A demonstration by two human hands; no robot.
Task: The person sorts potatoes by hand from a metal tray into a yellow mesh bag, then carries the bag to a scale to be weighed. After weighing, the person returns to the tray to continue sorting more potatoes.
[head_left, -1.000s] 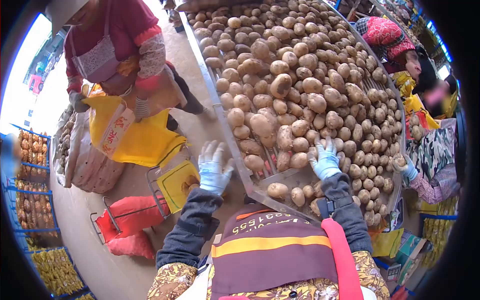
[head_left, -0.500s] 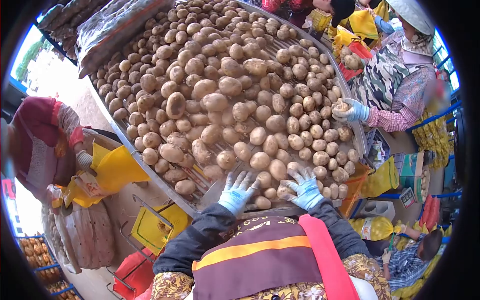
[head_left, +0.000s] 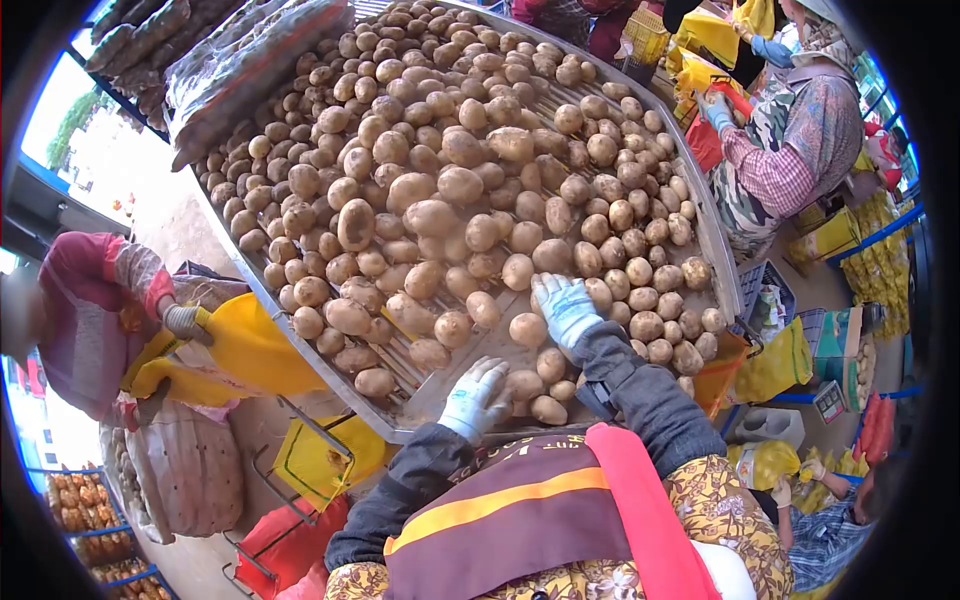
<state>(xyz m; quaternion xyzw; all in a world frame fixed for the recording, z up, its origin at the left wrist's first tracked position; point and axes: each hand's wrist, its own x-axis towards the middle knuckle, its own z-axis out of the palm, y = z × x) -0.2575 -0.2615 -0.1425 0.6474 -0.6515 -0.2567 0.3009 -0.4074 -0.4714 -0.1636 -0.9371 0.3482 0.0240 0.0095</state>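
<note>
Since half a second ago the right hand point(head_left: 565, 308) has left the near edge and reached further up the heap, while the left hand point(head_left: 475, 398) has stayed low by the front rim. In the head view both hands wear pale gloves. The right hand lies palm down with its fingers spread across the potatoes point(head_left: 450, 190), gripping none of them. The left hand is also spread flat, its fingertips just beside a near potato point(head_left: 524, 384). The potatoes are tan-brown with dusty, matt skin, and range from round to oval. They fill the metal sorting table point(head_left: 425, 390) from its far end almost to the person's chest. The near potato looks roundish, so I cannot tell its long axis. An oval one point(head_left: 548, 409) below it lies roughly crosswise to the person. On the left a person in red holds a yellow bag point(head_left: 250, 350), and on the right stands a co-worker in a patterned jacket point(head_left: 790, 150).
</note>
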